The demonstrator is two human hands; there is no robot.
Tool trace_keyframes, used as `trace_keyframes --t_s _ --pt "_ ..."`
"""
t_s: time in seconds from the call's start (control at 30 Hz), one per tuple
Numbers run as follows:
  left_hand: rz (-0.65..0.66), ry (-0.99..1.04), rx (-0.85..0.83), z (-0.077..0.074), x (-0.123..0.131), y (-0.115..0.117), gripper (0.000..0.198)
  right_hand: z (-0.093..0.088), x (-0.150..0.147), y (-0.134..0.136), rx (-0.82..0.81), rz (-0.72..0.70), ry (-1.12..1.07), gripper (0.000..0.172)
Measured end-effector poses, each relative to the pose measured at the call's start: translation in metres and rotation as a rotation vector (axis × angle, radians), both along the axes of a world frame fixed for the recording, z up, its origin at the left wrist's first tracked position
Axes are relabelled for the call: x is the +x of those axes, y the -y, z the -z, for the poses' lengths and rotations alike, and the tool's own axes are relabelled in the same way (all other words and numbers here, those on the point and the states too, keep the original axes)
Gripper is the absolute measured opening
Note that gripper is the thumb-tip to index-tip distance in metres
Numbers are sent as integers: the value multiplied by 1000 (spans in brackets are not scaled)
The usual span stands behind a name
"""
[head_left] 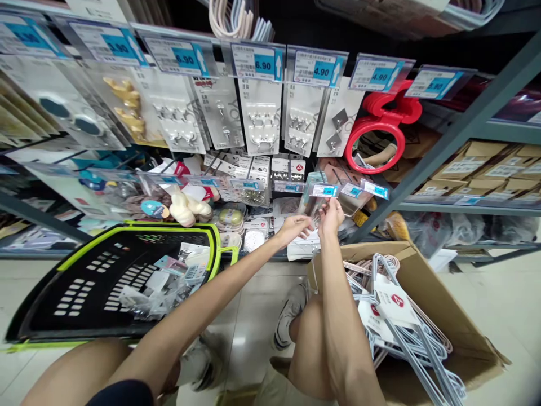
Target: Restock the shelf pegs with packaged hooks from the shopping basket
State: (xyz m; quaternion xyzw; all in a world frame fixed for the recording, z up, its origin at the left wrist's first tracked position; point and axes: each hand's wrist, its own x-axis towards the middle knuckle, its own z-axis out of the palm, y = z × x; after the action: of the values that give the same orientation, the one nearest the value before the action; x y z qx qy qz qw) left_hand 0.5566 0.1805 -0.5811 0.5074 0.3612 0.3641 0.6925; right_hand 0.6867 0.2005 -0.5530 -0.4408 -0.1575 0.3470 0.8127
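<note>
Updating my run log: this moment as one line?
left hand: beside right hand; right hand: at price tag; basket: packets inside; box: hangers inside

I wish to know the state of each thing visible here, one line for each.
Left hand: fingers bent, hold unclear
Right hand: fingers bent, hold unclear
Basket: open, partly filled
Packets: heaped in basket
Cardboard box: open at top
Hangers: piled together
Red frames: hanging
Packaged hooks: hanging
</note>
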Motion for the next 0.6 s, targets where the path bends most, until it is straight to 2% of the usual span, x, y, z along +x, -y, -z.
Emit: trace_keyframes --t_s 0.1,0.2,0.3,0.37,0.4,0.5,0.6 --pt "20 -124 31 28 -64 21 34 2 0 4 -91 14 -33 15" --pt "-63 -268 105 44 -162 32 35 6 -13 7 -90 -75 42 16" --pt "-331 -577 146 48 -276 28 33 1 -48 15 12 -205 202 25" --pt "-546 -939 54 54 -345 24 27 -8 -81 27 54 -295 294 26" --pt "-623 -1017 -1 59 -374 23 25 -12 -98 34 60 -351 342 26" --pt "-709 -1130 -212 87 -432 25 16 -15 -146 56 33 -582 535 29" --pt "-680 -1138 -405 118 -458 27 16 -3 -172 69 -17 -813 738 33"
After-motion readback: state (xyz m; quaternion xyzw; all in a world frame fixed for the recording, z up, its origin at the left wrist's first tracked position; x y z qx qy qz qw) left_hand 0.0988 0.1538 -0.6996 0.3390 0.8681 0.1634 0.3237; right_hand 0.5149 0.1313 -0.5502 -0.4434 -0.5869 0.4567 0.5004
